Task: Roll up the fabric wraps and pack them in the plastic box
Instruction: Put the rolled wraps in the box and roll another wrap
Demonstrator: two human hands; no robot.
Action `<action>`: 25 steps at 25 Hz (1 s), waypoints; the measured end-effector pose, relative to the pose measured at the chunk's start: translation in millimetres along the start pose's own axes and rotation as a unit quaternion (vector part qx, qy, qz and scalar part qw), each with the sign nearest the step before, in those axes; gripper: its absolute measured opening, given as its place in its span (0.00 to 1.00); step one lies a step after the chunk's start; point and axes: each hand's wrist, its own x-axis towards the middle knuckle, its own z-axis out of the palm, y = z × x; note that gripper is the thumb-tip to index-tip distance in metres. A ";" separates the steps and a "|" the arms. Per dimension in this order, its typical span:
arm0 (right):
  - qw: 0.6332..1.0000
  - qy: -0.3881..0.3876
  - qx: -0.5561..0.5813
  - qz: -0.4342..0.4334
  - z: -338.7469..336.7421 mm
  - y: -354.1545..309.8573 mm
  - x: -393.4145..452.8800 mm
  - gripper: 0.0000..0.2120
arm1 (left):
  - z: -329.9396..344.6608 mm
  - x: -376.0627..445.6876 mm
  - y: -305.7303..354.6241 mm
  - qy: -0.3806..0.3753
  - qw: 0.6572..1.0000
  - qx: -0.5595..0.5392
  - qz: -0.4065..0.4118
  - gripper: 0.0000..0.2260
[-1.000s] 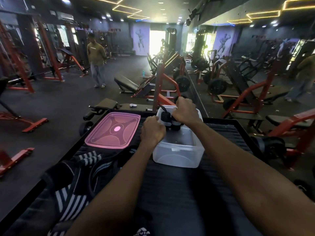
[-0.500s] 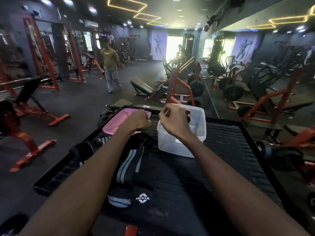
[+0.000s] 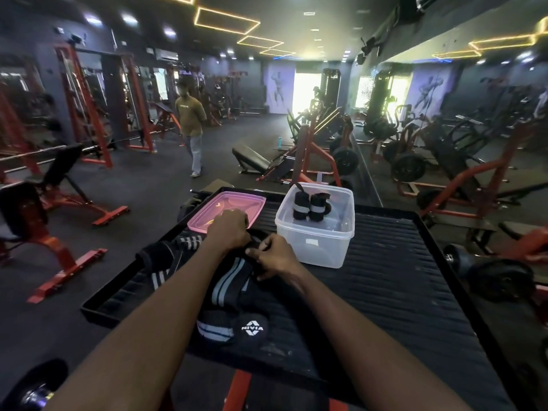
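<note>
So I'm standing by this black ribbed desk (image 3: 385, 277) in the gym and the person has both hands down on the pile of loose fabric wraps (image 3: 228, 289), the black ones with grey stripes. The left hand (image 3: 228, 229) is curled over the far end of one wrap, and the right hand (image 3: 274, 256) sits just beside it, fingers closed and pinching that same end, so it looks to me like a roll is about to get started. The clear plastic box (image 3: 315, 235) stands just right of the hands, open, with two rolled wraps (image 3: 310, 204) already standing upright inside near the back. The pink lid (image 3: 228, 210) lies flat beyond the left hand, touching or nearly touching the box's left side, I can't quite tell which. More striped wraps (image 3: 166, 256) trail off toward the left edge of the desk. What could go wrong from here: the wraps are heaped over each other, so pulling one end may drag a neighbour along and tangle the roll. If the first turn is slack, the roll would come out loose and fat, and probably spring open once it's let go in the box. The tail near the Nivia logo patch (image 3: 252, 327) hangs close to the near edge, so a hard tug could flip it off the desk. And the box is light and sits right by that right wrist, so one careless elbow would shove it or tip those two finished rolls over.
</note>
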 end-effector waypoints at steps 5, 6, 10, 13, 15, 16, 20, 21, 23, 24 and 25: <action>0.995 0.049 0.087 0.033 8.7 -1.3 -5.5 0.16 | 6.0 -1.8 -11.7 0.043 0.999 -0.007 0.006 0.11; 0.993 0.063 0.100 0.030 6.8 -3.6 -8.4 0.16 | 8.4 -2.0 -16.4 0.059 0.998 -0.003 0.010 0.08; 0.975 0.128 0.182 0.023 -3.0 -5.2 -16.6 0.07 | 19.9 -6.6 -32.7 0.132 0.990 0.040 0.033 0.03; 0.942 0.184 0.280 0.002 -15.7 6.1 -15.6 0.10 | 24.1 -8.0 -37.6 0.153 0.985 0.061 0.051 0.09; 0.919 0.202 0.340 -0.005 -24.6 10.9 -18.9 0.14 | 24.0 -5.9 -39.9 0.153 0.984 0.060 0.066 0.12; 0.908 0.220 0.357 -0.010 -28.6 10.8 -22.9 0.13 | 23.7 -4.9 -41.2 0.147 0.984 0.060 0.076 0.13; 0.871 0.315 0.375 -0.042 -46.8 -1.0 -45.3 0.03 | 16.0 -8.7 -36.6 0.139 0.979 0.104 0.103 0.13; 0.873 0.321 0.363 -0.048 -51.1 -2.3 -49.3 0.04 | 12.7 -10.7 -30.9 0.139 0.977 0.117 0.108 0.13; 0.889 0.313 0.328 -0.063 -56.1 -1.5 -55.6 0.07 | 8.0 -15.3 -12.7 0.149 0.980 0.066 0.111 0.13; 0.895 0.307 0.316 -0.069 -57.5 0.6 -57.6 0.08 | 7.3 -17.2 -0.8 0.156 0.981 -0.003 0.114 0.11; 0.899 0.301 0.310 -0.072 -59.0 1.0 -60.7 0.08 | 4.9 -20.8 13.5 0.149 0.978 -0.088 0.118 0.10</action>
